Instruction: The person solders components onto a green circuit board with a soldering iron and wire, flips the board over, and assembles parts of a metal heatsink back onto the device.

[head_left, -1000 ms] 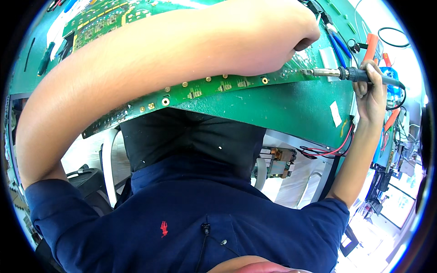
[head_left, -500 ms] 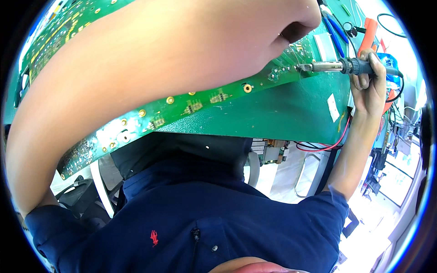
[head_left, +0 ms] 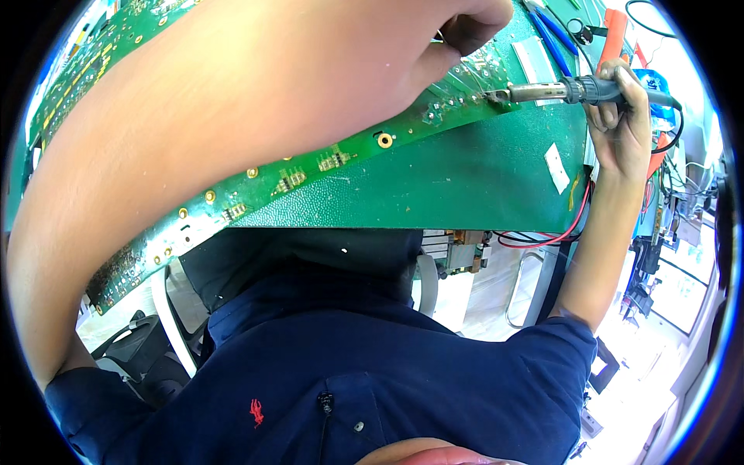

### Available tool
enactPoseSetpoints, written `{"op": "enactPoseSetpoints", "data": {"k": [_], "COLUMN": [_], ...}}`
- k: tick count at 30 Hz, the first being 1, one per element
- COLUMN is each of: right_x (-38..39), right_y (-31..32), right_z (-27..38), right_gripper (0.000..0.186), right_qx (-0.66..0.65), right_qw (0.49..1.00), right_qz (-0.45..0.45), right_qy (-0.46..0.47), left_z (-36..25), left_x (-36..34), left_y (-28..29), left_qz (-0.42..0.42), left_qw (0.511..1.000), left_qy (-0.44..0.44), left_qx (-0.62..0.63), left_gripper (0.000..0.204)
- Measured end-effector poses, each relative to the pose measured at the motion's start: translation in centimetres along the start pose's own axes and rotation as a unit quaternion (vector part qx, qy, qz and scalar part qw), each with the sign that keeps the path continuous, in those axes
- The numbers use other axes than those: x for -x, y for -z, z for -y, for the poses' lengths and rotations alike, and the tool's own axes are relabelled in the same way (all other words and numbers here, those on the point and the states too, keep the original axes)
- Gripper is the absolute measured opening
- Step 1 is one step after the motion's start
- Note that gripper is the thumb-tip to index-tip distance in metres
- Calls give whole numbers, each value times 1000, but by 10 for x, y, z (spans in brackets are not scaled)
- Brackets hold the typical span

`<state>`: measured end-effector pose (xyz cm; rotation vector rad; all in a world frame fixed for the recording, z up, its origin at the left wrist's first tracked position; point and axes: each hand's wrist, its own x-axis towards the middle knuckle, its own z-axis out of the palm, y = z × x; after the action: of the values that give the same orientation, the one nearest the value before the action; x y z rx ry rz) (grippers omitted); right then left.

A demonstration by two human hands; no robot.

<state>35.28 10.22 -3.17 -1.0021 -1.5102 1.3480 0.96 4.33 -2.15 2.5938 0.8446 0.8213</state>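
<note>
My right hand grips a soldering iron, its metal end reaching left to the long green circuit board, near a row of solder points. My left hand is curled above the board just up and left of the iron's tip, fingers closed on something thin and mostly hidden. A fine wire-like line shows below those fingers. My left forearm lies across much of the board, hiding its middle. The board's left end hangs past the front edge of the green mat.
Blue-handled tools, a pale flat strip and orange-handled items lie at the back right. A white scrap, red and black leads and a blue object are on the right. A chair frame is below.
Both hands and the iron have shifted left and upward. The board has moved too, with more of its left end showing. The iron's tip stays at the board.
</note>
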Motion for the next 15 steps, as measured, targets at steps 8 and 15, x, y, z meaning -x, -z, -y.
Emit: {"op": "enactPoseSetpoints", "data": {"k": [8, 15], "right_x": [0, -2], "right_y": [2, 1], "right_z": [0, -1], "right_gripper": [28, 26], "right_qx": [0, -22], "right_qw": [1000, 999], "right_qz": [7, 29], "right_qy": [11, 7], "left_z": [2, -8], "left_x": [-5, -5], "left_y": [-5, -3], "left_qz": [11, 3], "left_qw": [1000, 1000], "left_qy": [-4, 23], "left_qx": [-9, -1], "left_gripper": [11, 9]}}
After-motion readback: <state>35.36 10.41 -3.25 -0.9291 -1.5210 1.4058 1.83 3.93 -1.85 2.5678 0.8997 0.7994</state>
